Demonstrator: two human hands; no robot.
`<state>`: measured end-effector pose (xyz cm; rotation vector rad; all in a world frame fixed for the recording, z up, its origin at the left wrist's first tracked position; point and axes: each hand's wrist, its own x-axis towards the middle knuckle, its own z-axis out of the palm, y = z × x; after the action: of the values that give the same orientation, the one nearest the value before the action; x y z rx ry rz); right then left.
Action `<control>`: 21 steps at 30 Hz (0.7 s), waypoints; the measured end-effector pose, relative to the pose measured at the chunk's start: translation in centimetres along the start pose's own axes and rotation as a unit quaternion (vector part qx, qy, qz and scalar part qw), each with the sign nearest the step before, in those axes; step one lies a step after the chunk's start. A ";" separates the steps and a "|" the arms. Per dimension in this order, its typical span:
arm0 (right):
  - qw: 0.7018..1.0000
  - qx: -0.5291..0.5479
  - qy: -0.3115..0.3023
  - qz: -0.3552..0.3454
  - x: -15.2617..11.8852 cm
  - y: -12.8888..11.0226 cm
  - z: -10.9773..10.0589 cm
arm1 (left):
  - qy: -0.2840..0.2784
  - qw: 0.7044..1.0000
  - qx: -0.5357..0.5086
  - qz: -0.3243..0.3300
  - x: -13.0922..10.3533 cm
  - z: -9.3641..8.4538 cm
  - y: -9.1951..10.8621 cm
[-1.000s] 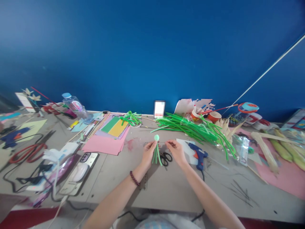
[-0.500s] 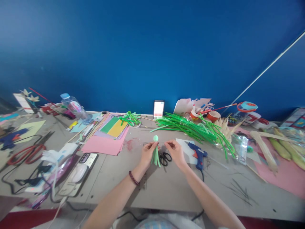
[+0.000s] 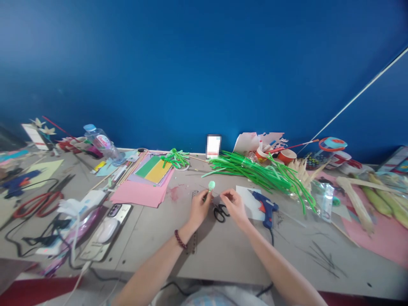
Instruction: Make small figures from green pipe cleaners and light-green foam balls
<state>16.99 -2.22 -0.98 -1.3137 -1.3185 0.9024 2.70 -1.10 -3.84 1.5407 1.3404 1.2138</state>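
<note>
My left hand (image 3: 200, 207) is closed around a small bundle of green stems with a pale green ball (image 3: 211, 185) at its top. The ball stands up above my fingertips, and the stems are mostly hidden in the hand. Just to the right, my right hand (image 3: 235, 205) is pinched shut, with the fingertips a short gap from the bundle. What sits between those fingertips is too fine to make out. Black-handled scissors (image 3: 219, 213) lie on the table between my hands.
A blue glue gun (image 3: 268, 209) rests on white paper right of my hands. Behind lie many green pipe cleaners (image 3: 255, 170). Left are pink paper sheets (image 3: 137, 193), a phone (image 3: 106, 231), red-handled scissors (image 3: 40, 204) and a plastic bottle (image 3: 102, 142).
The thin wire stretched between my hands is no longer clearly visible. My left hand has turned, so the stems that hung below it are now hidden and the ball has shifted slightly right.
</note>
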 end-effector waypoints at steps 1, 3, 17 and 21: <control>1.000 -0.001 -0.010 0.000 0.0 0.0 0.0 | 0.000 0.999 0.033 0.019 0.0 -0.1 0.0; 1.000 0.006 -0.019 0.004 0.0 0.2 0.0 | 0.002 0.994 0.093 0.062 -0.1 -0.3 0.1; 0.985 0.159 -0.003 0.059 0.7 1.0 0.3 | -0.030 0.964 0.183 0.192 -0.5 -1.0 1.1; 0.986 0.159 -0.003 0.059 0.7 0.8 0.3 | 0.014 0.966 0.180 0.183 -0.5 -1.0 0.7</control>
<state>16.97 -1.43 -1.73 -1.1467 -1.0574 1.1473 1.95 -1.75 -2.96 2.1091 1.3903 1.2597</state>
